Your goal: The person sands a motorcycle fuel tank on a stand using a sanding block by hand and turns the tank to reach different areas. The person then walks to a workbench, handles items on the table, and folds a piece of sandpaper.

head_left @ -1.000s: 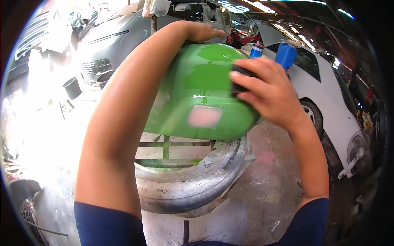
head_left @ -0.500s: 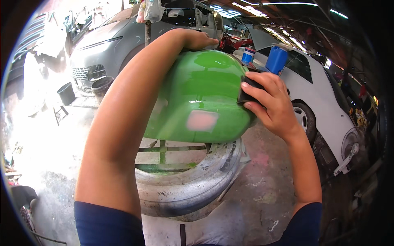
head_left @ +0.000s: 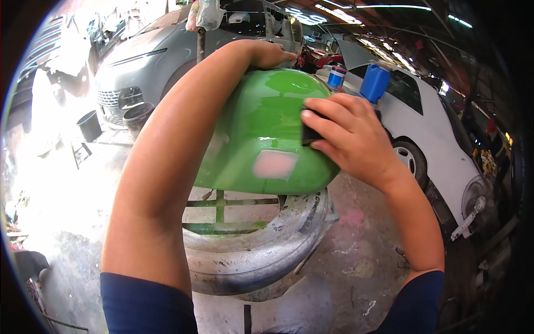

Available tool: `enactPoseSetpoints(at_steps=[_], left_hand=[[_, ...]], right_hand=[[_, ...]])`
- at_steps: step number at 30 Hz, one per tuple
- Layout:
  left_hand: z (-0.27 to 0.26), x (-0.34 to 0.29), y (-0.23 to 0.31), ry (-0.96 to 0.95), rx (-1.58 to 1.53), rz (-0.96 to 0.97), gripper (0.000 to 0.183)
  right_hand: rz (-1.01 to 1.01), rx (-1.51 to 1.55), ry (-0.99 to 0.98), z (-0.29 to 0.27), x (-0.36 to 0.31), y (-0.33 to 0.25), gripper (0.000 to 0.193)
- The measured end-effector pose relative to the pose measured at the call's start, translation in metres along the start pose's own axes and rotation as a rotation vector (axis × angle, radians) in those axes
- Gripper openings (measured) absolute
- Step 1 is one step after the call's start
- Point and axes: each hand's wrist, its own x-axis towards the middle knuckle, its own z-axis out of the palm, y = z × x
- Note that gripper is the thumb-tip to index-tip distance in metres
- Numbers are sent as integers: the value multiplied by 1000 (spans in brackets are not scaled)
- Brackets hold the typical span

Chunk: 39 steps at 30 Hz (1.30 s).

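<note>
A glossy green motorcycle fuel tank (head_left: 267, 117), or a similarly rounded painted shell, is in front of me with a pale pink patch (head_left: 275, 164) low on its near face. Against its right side my right hand (head_left: 353, 131) grips a black sanding block (head_left: 312, 129), fingers over the top and thumb below. My left arm reaches over the left side, and my left hand (head_left: 272, 54) rests at the far upper edge, fingers stretched out; part of that hand is hidden behind my forearm.
Beneath the tank is a grey-smeared tyre (head_left: 250, 261) around green crossbars (head_left: 220, 209). A silver car (head_left: 144, 67) and black buckets (head_left: 89, 126) stand far left. At right are a white car (head_left: 439, 150), a blue jerrycan (head_left: 374, 82), a small blue can (head_left: 336, 76) and a fan (head_left: 475, 203).
My right hand has slid the sanding block leftward across the tank, from its right edge further onto the green face. My left hand and the tank stay in place.
</note>
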Motion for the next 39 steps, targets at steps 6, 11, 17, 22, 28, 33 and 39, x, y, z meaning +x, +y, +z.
enactPoseSetpoints(at_steps=[6,11,17,22,28,33,39], left_hand=[[9,19,-16,84,170,119,70],[2,3,-13,143,393,341,71],[-2,-45,31,568,147,271,65],[20,-120,75,550,338,315,102],[40,-152,73,568,373,201,124],[45,-179,65,499,316,-53,129],[49,-201,48,447,263,-149,130]], right_hand=[[244,19,-17,-36,-75,-1,57],[781,277,356,-12,-189,-86,55],[1373,788,564,55,-283,-178,52],[1363,764,378,48,-300,-181,53],[1313,787,415,60,-287,-181,52],[1318,842,408,66,-285,-181,54],[1340,863,388,72,-288,-179,54]])
